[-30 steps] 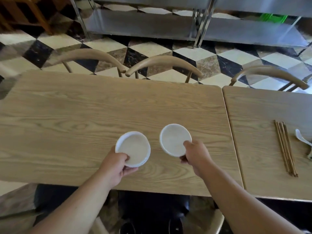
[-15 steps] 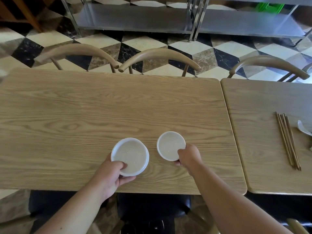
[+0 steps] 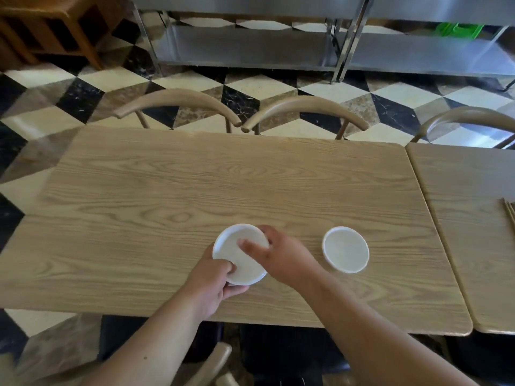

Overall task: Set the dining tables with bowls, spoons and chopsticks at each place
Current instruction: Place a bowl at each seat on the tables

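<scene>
Two white bowls are over the near half of the wooden table [image 3: 195,185]. My left hand [image 3: 209,285] grips the left bowl [image 3: 248,266] at its near rim, thumb inside. My right hand [image 3: 281,254] reaches across to the same bowl, thumb lying over the inside and fingers curled round its far right rim. The right bowl [image 3: 345,249] stands alone on the table, with no hand on it. The ends of some wooden chopsticks [image 3: 508,213] show at the right edge, on the second table [image 3: 459,204]. No spoon is in view.
Three curved-back chairs [image 3: 178,100] [image 3: 306,107] [image 3: 468,115] stand along the far side of the tables. Another chair back [image 3: 217,363] is just below me. A steel shelf unit [image 3: 250,48] runs along the back of the checkered floor.
My right hand has let go of the right bowl, which now rests on the table, and moved left onto the bowl in my left hand. The view has shifted left.
</scene>
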Motion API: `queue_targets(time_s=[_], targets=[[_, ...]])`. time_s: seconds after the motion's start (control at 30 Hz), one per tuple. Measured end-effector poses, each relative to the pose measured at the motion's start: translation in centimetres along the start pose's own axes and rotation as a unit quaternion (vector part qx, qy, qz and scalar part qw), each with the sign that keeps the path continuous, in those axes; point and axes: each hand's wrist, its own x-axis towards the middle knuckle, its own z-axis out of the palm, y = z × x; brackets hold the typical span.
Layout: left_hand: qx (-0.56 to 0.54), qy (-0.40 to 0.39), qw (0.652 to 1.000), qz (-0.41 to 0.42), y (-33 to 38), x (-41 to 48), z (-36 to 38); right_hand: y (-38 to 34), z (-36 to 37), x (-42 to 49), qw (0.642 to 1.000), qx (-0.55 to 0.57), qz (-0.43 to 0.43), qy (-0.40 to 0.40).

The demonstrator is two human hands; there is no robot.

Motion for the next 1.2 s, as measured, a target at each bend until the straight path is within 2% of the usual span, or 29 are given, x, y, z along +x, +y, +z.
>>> queue_targets(time_s=[0.13,0.23,0.37,0.47,0.6,0.77,0.87,1.03,1.2], targets=[[0.037,-0.001,0.999,0.028,4.5,-1.5,-9.9,-8.7,7.6,1.6,0.993,-0.092,0.015,0.067],[0.062,-0.028,0.997,0.036,7.8,-2.4,-17.8,-15.5,12.6,2.5,0.992,-0.101,0.033,0.066],[0.019,-0.078,0.997,0.014,11.7,-3.0,-26.9,-23.5,17.6,3.4,0.994,0.05,0.09,0.02],[-0.004,-0.075,0.997,0.012,13.0,-2.6,-32.2,-28.1,20.2,4.0,0.986,0.113,0.125,0.01],[0.029,-0.03,0.998,0.053,13.6,-1.6,-35.5,-30.6,21.8,4.4,0.976,0.166,0.143,-0.006],[0.032,-0.033,0.997,0.056,13.6,-0.3,-37.6,-30.9,23.5,4.8,0.973,0.181,0.143,-0.002],[-0.011,-0.06,0.998,0.029,13.7,0.0,-37.8,-30.6,24.3,5.0,0.979,0.151,0.133,0.012],[0.017,-0.115,0.993,0.025,12.9,0.2,-37.9,-30.2,24.4,5.0,0.97,0.184,0.159,-0.001],[0.025,-0.109,0.994,0.008,12.5,1.1,-37.3,-29.3,23.5,5.1,0.963,0.204,0.173,-0.03]])
